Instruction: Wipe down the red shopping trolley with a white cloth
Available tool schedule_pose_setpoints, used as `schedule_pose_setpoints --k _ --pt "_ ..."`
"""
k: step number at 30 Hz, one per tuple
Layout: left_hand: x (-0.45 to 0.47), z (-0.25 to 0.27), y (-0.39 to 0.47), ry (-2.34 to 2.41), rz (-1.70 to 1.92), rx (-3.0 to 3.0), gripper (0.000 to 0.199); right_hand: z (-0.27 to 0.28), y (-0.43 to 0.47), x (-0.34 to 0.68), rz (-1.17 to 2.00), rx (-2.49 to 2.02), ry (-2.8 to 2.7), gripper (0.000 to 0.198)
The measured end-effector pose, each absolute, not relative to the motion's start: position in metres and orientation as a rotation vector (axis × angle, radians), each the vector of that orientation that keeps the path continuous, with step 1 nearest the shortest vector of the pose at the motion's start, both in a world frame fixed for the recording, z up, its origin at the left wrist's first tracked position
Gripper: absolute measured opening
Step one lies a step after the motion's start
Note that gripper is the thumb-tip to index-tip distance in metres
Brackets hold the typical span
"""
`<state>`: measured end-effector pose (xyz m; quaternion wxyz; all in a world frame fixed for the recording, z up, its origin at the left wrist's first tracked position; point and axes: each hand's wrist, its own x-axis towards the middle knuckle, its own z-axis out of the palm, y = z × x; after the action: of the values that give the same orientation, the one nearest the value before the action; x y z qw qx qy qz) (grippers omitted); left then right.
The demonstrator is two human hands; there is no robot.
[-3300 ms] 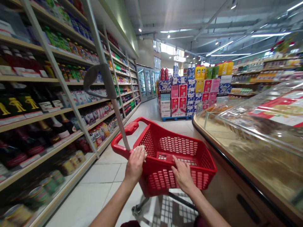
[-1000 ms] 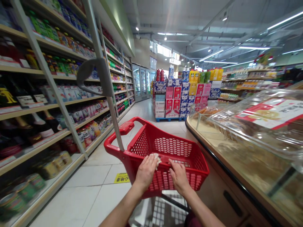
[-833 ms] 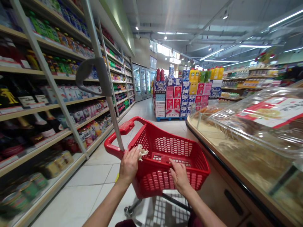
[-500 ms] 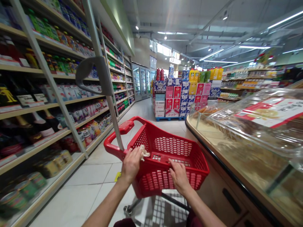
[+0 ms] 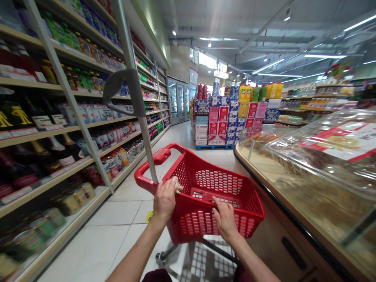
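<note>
A red plastic shopping cart (image 5: 202, 199), side-on in front of me, has perforated walls and a bare basket floor. My left hand (image 5: 165, 199) is closed around a crumpled off-white cloth (image 5: 177, 185), pressed on the cart's near rim beside the handle end. Part of the cloth is hidden under my fingers. Farther right along the same rim, my right hand (image 5: 225, 219) grips the edge, fingers curled over the top and thumb against the outer side. A grey metal pole (image 5: 147, 145) with a grey plastic holder (image 5: 126, 93) rises by the cart's handle (image 5: 147, 168).
Drink shelves (image 5: 70, 129) line the left side. A glass-topped counter (image 5: 293, 188) with packaged food (image 5: 340, 137) borders the cart closely on the right. Stacked drink cartons (image 5: 219, 121) stand ahead on a blue pallet (image 5: 210, 147). Fridges (image 5: 178, 98) are farther back.
My view has turned slightly left, so everything sits a little farther right. My left hand has slid slightly along the rim toward the handle with the cloth. My right hand keeps its place.
</note>
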<state>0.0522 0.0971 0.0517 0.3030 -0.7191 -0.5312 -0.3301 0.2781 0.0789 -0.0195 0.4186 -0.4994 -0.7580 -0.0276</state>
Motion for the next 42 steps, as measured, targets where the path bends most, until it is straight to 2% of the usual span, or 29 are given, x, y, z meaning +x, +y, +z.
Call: schedule_pose_setpoints --k 5,11,16,21,24,29,33,38,42 --pt "0.079 0.039 0.089 -1.188 -0.715 -2.169 0.036 -0.019 0.079 0.281 -0.074 -1.227 -1.943 0.041" --pt "0.054 0.051 0.092 -1.405 -0.861 -1.930 0.034 -0.018 0.076 0.279 -0.091 -1.246 -1.922 0.042" --pt "0.081 0.039 0.087 -1.195 -0.738 -2.151 0.035 -0.016 0.075 0.279 -0.084 -1.236 -1.933 0.043" --pt "0.053 0.052 0.092 -1.395 -0.874 -1.952 0.031 -0.017 0.073 0.281 -0.088 -1.235 -1.927 0.044" --pt "0.065 0.045 0.090 -1.306 -0.843 -2.042 0.031 -0.017 0.071 0.279 -0.053 -1.274 -1.896 0.043" --pt "0.102 0.032 0.084 -1.322 -0.752 -2.316 0.046 0.004 0.071 0.258 -0.006 -1.269 -1.904 0.045" --pt "0.072 0.051 0.086 -1.354 -0.575 -2.352 0.060 0.028 0.077 0.218 0.127 -1.228 -2.028 0.044" --pt "0.038 0.072 0.096 -1.379 -0.450 -2.290 0.024 0.042 0.093 0.170 0.140 -1.251 -1.943 0.035" --pt "0.038 0.069 0.103 -1.299 -0.499 -2.306 0.025 0.024 0.095 0.192 0.117 -1.105 -2.015 0.042"
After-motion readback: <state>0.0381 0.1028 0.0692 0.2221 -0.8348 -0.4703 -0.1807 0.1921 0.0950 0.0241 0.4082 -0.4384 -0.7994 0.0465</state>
